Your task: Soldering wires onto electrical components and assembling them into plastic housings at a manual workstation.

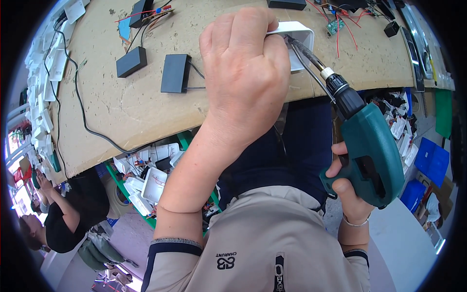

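My left hand (245, 73) is closed at the far edge of the table, its fingers curled at the rim of an open white plastic housing (304, 33). My right hand (350, 194) grips a dark green soldering gun (374, 151) by its handle. The gun's metal tip and thin feed tube reach into the housing beside my left fingers. What the tip touches is hidden by that hand. Left of my wrist lies a black box (175, 73), its dark wires running under my left hand.
Another black box (131, 62) with cables lies on the cardboard-topped table (112, 102). Red wires and a green circuit board (334, 26) sit at the far right. A black cable (85, 119) crosses the left side. Below are bins of white housings (154, 185); a person (73, 209) works at left.
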Demonstrator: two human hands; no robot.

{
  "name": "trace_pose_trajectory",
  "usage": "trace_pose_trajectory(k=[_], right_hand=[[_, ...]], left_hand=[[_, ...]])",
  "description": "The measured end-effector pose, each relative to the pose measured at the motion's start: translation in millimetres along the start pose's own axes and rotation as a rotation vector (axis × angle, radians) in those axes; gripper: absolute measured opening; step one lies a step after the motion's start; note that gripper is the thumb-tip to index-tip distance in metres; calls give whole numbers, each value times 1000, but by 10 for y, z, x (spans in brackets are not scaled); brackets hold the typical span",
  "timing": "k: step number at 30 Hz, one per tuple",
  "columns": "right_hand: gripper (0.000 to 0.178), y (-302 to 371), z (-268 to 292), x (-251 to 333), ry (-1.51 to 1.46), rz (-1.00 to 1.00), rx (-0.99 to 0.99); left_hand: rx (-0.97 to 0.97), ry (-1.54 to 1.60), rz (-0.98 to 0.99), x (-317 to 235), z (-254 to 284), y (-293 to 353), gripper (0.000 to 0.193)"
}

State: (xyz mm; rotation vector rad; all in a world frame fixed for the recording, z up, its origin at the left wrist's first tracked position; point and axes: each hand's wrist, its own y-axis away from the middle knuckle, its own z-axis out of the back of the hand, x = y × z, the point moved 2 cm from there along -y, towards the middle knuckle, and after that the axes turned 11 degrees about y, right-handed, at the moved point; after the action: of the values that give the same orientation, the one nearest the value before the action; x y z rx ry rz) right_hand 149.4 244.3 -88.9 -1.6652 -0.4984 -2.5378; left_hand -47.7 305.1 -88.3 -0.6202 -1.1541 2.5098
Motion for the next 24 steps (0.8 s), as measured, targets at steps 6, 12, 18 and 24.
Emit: trace_pose_trajectory(k=[6,12,18,24], right_hand=[[66,8,5,-21,-3,1,-10],[66,37,-16,-24,-23,27,-20],[64,136,-22,-21,-63,38,-83],[68,215,-15,-19,-45,-24,-116]], left_hand=[[-160,123,-103,53,-91,24,10],[-322,246,-207,120,-191,54,10],[-483,368,-310,210,-302,89,10],[-643,488,-416,379,-415,101,10]])
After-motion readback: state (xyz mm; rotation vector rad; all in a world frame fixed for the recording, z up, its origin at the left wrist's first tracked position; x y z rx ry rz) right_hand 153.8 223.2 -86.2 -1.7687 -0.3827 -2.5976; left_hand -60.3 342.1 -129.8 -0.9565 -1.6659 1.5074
